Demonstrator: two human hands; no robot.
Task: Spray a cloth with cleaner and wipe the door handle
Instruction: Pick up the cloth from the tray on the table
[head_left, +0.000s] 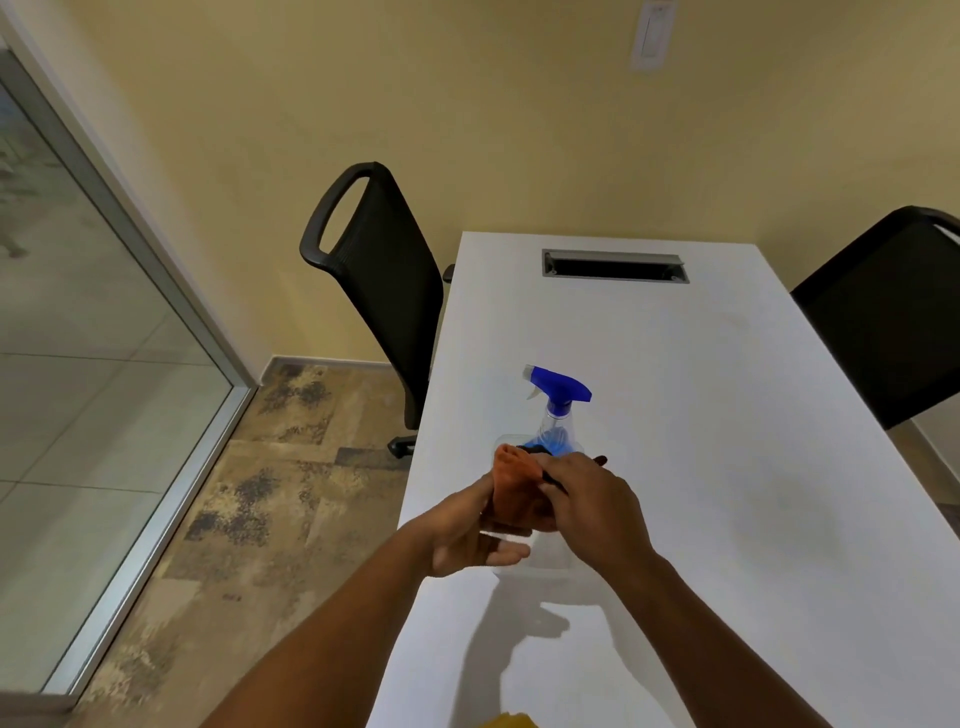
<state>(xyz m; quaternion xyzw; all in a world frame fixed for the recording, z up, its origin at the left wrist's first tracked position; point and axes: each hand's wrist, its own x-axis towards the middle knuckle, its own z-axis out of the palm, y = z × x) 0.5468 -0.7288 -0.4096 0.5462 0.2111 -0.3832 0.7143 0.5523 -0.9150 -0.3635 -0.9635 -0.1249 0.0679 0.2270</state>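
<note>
An orange cloth (511, 486) is bunched between both hands above the near left part of the white table (701, 415). My left hand (475, 535) holds it from below with the fingers partly spread. My right hand (592, 506) grips it from the right, fingers curled over the fabric. Just behind the hands stands a clear spray bottle (555, 415) with a blue trigger head, nozzle pointing left, blue liquid at its base. Its lower part is hidden by the cloth and hands. No door handle is visible.
A glass door or panel with a metal frame (156, 291) runs along the left. A black chair (384, 280) stands at the table's left edge, another (883, 317) at the right. A cable slot (615, 266) sits at the table's far end. Something yellow (506, 721) peeks at the bottom edge.
</note>
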